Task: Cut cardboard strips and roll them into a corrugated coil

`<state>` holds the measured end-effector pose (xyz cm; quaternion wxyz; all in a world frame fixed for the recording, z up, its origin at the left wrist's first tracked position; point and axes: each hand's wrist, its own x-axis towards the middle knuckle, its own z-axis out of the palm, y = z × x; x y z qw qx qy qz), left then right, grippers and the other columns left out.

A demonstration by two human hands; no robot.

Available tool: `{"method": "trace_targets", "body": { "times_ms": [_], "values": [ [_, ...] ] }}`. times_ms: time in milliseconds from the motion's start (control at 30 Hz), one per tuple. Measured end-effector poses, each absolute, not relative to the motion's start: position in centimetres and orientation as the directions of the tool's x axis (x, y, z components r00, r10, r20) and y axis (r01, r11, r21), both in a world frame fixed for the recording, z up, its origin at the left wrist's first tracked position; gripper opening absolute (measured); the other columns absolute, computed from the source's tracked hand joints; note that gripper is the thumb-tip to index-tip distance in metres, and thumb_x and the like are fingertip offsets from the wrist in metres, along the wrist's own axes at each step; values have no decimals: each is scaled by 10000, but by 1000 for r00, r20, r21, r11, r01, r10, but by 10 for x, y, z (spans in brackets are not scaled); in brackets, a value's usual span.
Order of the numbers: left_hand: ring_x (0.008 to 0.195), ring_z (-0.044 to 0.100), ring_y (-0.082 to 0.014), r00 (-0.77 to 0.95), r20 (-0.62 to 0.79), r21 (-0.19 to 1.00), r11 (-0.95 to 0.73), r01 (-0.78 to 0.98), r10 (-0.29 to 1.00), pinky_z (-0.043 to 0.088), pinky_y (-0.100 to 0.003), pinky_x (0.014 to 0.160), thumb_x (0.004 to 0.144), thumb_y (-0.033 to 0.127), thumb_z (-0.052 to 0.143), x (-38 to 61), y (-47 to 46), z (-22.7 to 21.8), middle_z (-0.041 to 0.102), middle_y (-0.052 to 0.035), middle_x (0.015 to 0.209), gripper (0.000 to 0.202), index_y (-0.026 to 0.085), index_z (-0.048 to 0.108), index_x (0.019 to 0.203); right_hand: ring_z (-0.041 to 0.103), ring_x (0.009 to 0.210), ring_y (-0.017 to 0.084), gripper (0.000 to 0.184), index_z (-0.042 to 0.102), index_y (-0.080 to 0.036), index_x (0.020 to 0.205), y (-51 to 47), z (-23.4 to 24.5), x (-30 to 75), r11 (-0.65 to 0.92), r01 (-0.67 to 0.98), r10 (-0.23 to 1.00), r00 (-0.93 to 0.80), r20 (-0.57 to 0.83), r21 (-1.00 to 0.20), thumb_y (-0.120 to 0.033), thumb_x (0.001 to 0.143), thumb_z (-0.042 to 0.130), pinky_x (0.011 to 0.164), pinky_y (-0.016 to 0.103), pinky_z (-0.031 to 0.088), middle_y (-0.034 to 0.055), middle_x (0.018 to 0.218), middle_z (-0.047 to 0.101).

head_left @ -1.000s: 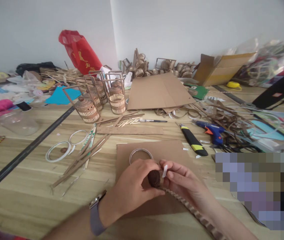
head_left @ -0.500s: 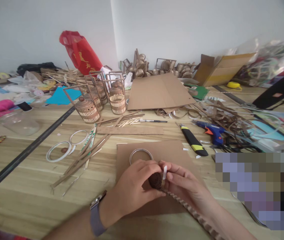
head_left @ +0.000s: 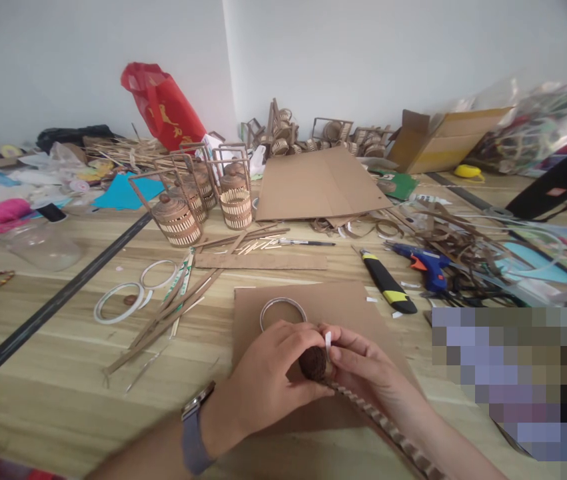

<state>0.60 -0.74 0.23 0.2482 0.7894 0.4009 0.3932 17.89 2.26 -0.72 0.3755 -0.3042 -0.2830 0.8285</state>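
My left hand [head_left: 276, 367] curls its thumb and fingers around a dark brown coil of corrugated paper strip [head_left: 312, 364]. From the coil, the strip's free length [head_left: 378, 419] runs down to the lower right, under my right wrist. My right hand [head_left: 363, 360] pinches the strip at the coil's right side, and a small white piece of tape or paper [head_left: 328, 341] stands up by its fingertips. Both hands are above a brown cardboard sheet [head_left: 323, 297]. Just beyond them on the sheet lies a roll of tape [head_left: 283, 303]. My palms hide part of the coil.
A yellow-black utility knife [head_left: 388, 283] and a blue glue gun [head_left: 426, 263] lie to the right. Small woven baskets [head_left: 178, 223] with handles stand behind left. White tape rings [head_left: 118, 303] and thin strips [head_left: 163, 313] lie left. A large cardboard piece [head_left: 318, 183] is at the back.
The coil shows slightly more of its face between my hands, and the white piece has shifted slightly left. Both hands keep nearly the same grip.
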Motion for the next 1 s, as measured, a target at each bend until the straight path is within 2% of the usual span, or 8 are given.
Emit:
{"method": "trace_targets", "body": {
  "times_ms": [267,433,667,833,1000],
  "values": [
    [1038,628,-198,357,484,651,-601,464,799,497,-307,918,796,210,777,6,-8,0,673,-60,1179,418,214,508,1117,588,699,124,263,728,-214,772,21,-11,177,-536,-445,814,-498,-300,-717,-315,603,901,686,239,457,0,778,676],
    [1021,628,-206,370,507,587,-625,515,779,519,-317,893,790,155,770,8,-10,1,661,-59,1189,459,226,480,1139,578,727,110,228,729,-220,817,17,-12,174,-484,-461,835,-497,-235,-744,-318,665,869,693,218,446,-2,812,668],
    [1062,614,-233,308,553,579,-623,526,774,538,-352,888,792,132,747,7,-11,-9,637,-88,1207,431,220,453,1095,571,721,118,244,705,-226,842,18,-23,174,-451,-457,849,-486,-209,-767,-336,682,855,673,230,443,-5,820,654],
    [1044,618,-206,442,502,508,-667,545,744,523,-361,908,852,33,605,6,-9,-1,642,-52,1166,385,234,463,1148,573,801,137,213,693,-239,894,19,-18,178,-423,-383,840,-506,-196,-821,-339,747,811,720,245,435,7,878,658],
    [1041,602,-208,484,482,434,-679,592,730,521,-361,916,861,34,591,5,-10,-2,631,-57,1178,372,231,476,1154,580,844,148,220,692,-253,892,22,-12,181,-415,-326,823,-533,-197,-849,-359,743,814,774,266,433,2,909,673]
  ]
}}
